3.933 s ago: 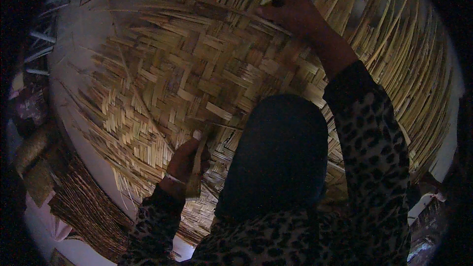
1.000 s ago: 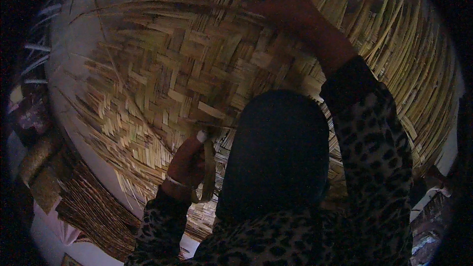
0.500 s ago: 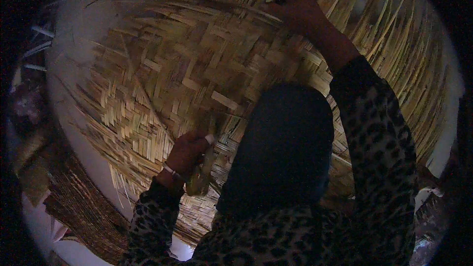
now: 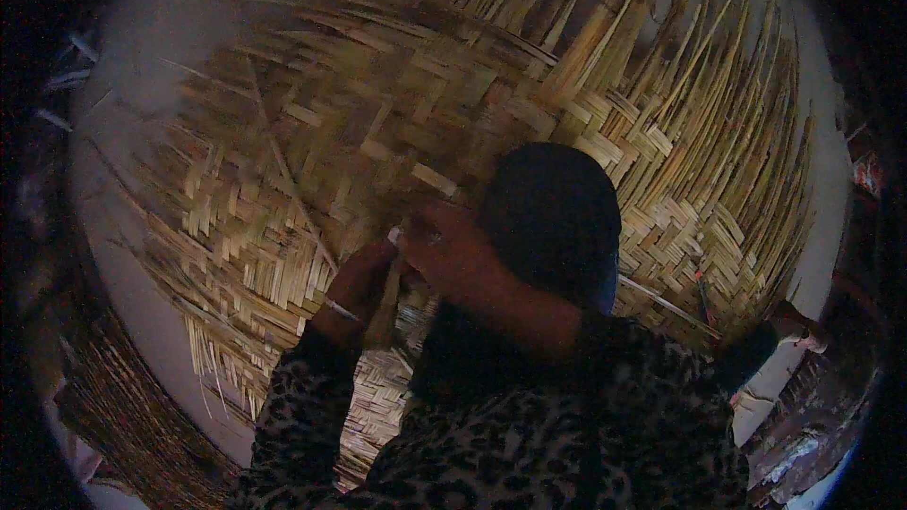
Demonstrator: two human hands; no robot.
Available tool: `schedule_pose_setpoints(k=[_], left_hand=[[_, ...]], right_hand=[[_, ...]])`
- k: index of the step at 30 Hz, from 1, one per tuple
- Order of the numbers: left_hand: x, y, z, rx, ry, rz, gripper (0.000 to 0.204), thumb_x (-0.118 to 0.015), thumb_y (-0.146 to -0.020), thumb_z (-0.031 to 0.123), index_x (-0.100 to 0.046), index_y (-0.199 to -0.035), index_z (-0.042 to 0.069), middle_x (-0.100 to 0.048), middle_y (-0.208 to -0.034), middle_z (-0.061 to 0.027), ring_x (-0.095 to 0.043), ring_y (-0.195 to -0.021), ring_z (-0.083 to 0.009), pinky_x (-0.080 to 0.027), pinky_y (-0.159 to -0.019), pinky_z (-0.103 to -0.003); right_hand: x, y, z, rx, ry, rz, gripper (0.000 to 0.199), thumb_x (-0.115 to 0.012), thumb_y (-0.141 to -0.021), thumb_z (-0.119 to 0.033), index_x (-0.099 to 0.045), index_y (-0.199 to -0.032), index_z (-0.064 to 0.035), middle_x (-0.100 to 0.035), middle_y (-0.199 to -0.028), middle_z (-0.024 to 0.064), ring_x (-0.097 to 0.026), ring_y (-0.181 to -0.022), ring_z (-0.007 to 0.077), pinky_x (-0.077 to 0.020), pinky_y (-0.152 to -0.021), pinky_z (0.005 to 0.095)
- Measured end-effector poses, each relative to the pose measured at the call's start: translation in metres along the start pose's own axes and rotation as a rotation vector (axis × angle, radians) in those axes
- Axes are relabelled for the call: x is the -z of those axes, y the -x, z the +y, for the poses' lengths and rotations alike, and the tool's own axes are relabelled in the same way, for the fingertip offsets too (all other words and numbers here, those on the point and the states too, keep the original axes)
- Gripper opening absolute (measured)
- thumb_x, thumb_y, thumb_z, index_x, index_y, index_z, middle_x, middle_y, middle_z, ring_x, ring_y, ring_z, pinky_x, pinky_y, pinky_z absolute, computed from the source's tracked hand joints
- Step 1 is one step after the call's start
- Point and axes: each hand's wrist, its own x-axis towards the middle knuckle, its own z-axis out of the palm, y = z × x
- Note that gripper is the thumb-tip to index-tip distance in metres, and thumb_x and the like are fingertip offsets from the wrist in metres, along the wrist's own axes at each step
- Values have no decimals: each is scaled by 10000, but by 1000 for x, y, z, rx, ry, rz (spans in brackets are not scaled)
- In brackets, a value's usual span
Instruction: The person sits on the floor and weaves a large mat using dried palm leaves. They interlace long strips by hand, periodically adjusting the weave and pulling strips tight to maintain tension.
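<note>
Over the middle of a large woven mat (image 4: 387, 123) of flat straw-coloured strips, my two hands are close together. My left hand (image 4: 354, 279), with a pale band at the wrist and something white on the thumb, is closed on a pale strip (image 4: 385, 312) that hangs below it. My right hand (image 4: 449, 250) is at the left thumb, fingers curled in; what they grip is hidden in the dim light. Just right of the hands, a dark rounded cloth-covered shape (image 4: 553, 217) hides part of the mat.
Long unwoven strip ends (image 4: 727, 94) fan out at the upper right. A thin stick (image 4: 288, 170) lies across the mat's left side. Dark brown ribbed matting (image 4: 142, 406) is at the lower left. What looks like a foot (image 4: 798, 326) rests by the right edge.
My right hand has come down from the mat's far edge, where it pinched a pale strip, to my left hand. My left hand has risen slightly and still grips its strip.
</note>
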Motion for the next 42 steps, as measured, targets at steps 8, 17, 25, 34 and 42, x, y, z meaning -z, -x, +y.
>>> schedule_pose_setpoints(k=[8,17,25,34,42], left_hand=[[18,-10,4,161,29,-178,322,-497,-933,351,-605,-1032,64,-626,-900,-74,-590,-833,-174,-475,-747,-299],[19,-21,-13,105,88,3,329,-576,-889,282,-603,-1078,15,-636,-1024,-83,-597,-883,-183,-480,-766,-297],[22,-17,-5,-348,-1230,46,316,-569,-895,265,-574,-1135,59,-635,-1030,-72,-605,-894,-182,-483,-776,-296],[-8,-6,5,-39,-71,-12,318,-597,-884,305,-587,-1107,78,-643,-999,-48,-601,-890,-159,-485,-774,-295],[-29,11,20,-31,5,-2,317,-589,-881,333,-603,-1061,72,-645,-972,-57,-611,-873,-181,-493,-761,-319]], right_hand=[[-25,-15,22,-269,18,-222,500,-515,-879,-304,-438,-1226,47,-597,-1005,247,-590,-952,429,-459,-874,520],[-36,2,22,-339,33,-139,304,-608,-807,-201,-571,-970,53,-639,-822,178,-638,-735,292,-530,-642,398],[-46,6,27,-558,-190,-218,216,-602,-811,-138,-518,-941,12,-604,-731,122,-603,-612,226,-509,-531,343],[-43,14,24,-577,-251,-143,385,-612,-731,-182,-559,-1066,-1,-620,-992,221,-625,-909,354,-506,-768,427],[-35,16,12,-516,-196,-189,402,-569,-776,-158,-474,-1097,63,-600,-961,227,-608,-890,354,-494,-776,430]])
